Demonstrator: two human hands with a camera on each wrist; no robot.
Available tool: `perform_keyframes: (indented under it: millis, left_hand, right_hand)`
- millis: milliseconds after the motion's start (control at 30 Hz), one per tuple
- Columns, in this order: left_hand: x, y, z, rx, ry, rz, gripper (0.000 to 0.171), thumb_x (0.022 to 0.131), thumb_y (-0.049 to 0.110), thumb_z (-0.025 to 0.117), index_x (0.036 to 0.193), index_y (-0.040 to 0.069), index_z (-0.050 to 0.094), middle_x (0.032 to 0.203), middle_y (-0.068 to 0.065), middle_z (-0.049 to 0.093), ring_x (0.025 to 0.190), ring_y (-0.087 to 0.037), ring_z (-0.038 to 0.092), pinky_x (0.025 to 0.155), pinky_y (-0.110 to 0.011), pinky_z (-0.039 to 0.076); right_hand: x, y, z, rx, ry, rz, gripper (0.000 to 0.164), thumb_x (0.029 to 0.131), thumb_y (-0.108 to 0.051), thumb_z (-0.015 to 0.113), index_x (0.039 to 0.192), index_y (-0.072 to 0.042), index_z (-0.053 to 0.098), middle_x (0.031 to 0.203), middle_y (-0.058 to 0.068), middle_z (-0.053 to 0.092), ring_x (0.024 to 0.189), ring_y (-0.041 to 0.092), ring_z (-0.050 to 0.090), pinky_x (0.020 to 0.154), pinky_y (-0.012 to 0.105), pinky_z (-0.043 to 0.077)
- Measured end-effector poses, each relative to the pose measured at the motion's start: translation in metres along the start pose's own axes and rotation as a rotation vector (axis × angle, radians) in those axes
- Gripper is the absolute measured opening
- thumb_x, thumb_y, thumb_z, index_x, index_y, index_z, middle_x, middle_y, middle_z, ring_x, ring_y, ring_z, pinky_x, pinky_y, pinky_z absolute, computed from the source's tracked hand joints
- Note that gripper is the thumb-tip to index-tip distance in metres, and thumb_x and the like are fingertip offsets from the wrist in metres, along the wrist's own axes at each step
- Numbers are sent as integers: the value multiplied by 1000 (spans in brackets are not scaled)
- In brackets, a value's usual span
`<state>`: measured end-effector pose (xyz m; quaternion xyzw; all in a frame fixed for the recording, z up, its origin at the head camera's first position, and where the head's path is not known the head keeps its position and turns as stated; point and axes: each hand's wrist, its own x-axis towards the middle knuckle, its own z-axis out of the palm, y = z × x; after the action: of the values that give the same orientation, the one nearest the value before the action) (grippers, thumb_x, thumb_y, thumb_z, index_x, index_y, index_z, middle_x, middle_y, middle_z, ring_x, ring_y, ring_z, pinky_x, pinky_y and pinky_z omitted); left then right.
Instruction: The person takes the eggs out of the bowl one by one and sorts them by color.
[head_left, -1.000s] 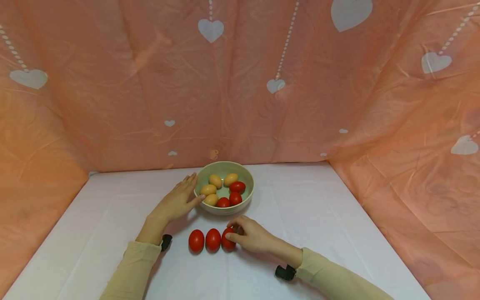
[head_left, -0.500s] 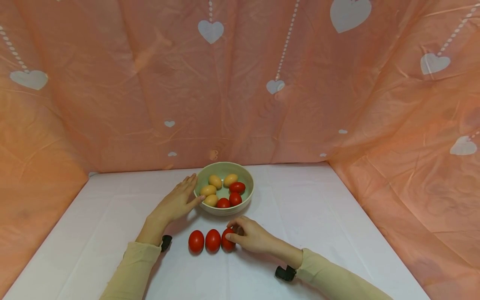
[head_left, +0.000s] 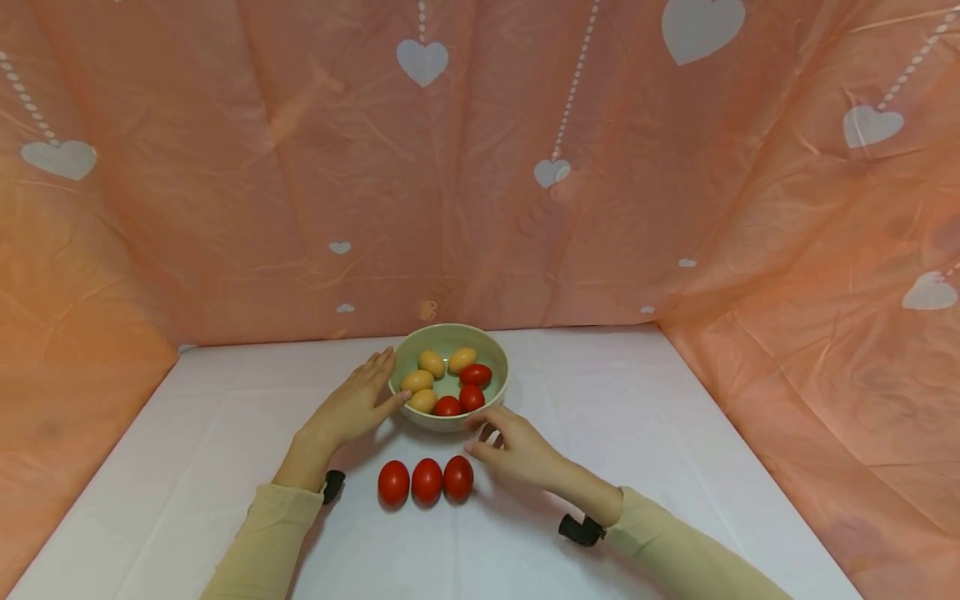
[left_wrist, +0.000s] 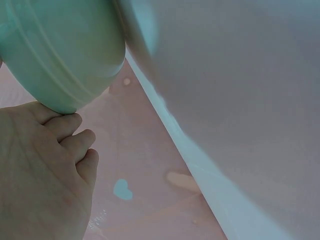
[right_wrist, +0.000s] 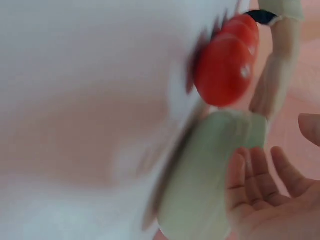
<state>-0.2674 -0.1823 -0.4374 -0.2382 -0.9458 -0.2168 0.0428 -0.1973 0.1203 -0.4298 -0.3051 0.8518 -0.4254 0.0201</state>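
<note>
A pale green bowl [head_left: 491,402] holds several yellow eggs [head_left: 417,381] and a few red eggs [head_left: 476,375]. My left hand [head_left: 348,408] rests on its left side, fingers extended along the outside and thumb at the near rim. The left wrist view has the fingertips against the bowl's wall [left_wrist: 65,60]. In front of the bowl, three red eggs [head_left: 427,482] stand in a row on the table. Just right of and above the rightmost red egg [head_left: 458,479] is my right hand [head_left: 517,450], fingers loosely bent and holding nothing. In the right wrist view that hand's palm [right_wrist: 280,210] faces the bowl.
A white cloth [head_left: 600,400] covers the table. Pink-orange curtains [head_left: 487,208] with white hearts stand behind and at both sides. Black wrist cameras [head_left: 581,530] sit on both wrists.
My right hand has let go of the rightmost red egg and risen back and to the right, toward the bowl. The left hand and the row of red eggs stay in place.
</note>
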Motion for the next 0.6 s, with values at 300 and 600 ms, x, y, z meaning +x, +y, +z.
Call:
perform_keyframes:
  millis: [300, 600]
  left_hand:
    - [-1, -1, 0, 1, -2, -2, 84, 106, 49, 55, 160, -8, 27, 170, -22, 21, 157, -44, 19, 127, -58, 19]
    - [0, 2, -2, -4, 3, 4, 84, 106, 49, 54, 160, -8, 26, 170, -22, 21, 157, -43, 19, 126, -58, 19]
  right_hand:
    - [31, 3, -23, -26, 38, -196, 26, 99, -7, 70, 123, 3, 65, 119, 19, 68, 102, 29, 68, 87, 39, 62]
    - [69, 9, -35, -123, -102, -192, 27, 100, -10, 70, 125, 1, 69, 119, 12, 71, 102, 20, 70, 92, 35, 60]
